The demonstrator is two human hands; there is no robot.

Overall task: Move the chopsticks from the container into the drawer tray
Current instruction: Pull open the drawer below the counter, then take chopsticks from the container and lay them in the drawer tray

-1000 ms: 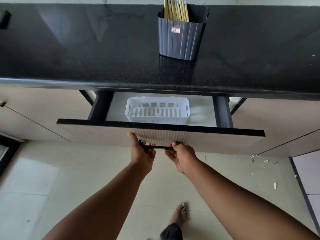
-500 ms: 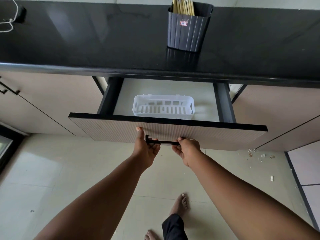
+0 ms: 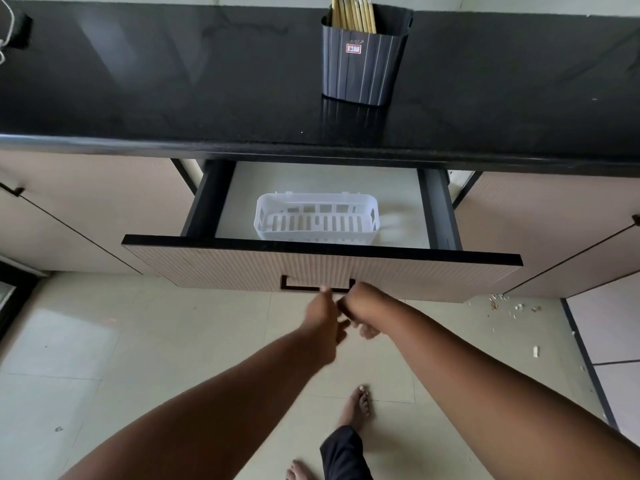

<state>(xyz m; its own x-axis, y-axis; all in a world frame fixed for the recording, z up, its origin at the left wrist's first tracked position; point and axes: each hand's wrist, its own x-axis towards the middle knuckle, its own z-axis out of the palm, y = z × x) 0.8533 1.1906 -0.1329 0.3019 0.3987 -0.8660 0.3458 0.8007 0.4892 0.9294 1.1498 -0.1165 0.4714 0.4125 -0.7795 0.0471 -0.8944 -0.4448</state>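
1. Head view: black worktop (image 3: 173, 81) spans the top; the drawer (image 3: 322, 268) below it stands pulled out.
2. Dark container (image 3: 363, 64) at 12 o'clock holds the chopsticks (image 3: 351, 12) upright.
3. White tray (image 3: 317, 221) sits empty inside the drawer.
4. My left hand (image 3: 320, 315) and right hand (image 3: 360, 311) blur below the handle (image 3: 298, 287); I cannot tell either grip.

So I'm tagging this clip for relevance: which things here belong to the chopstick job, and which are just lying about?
Belong to the job:
chopsticks
dark container
white tray
open drawer
left hand and right hand, both holding nothing

Just lying about:
scraps on the floor
string at the counter's far left
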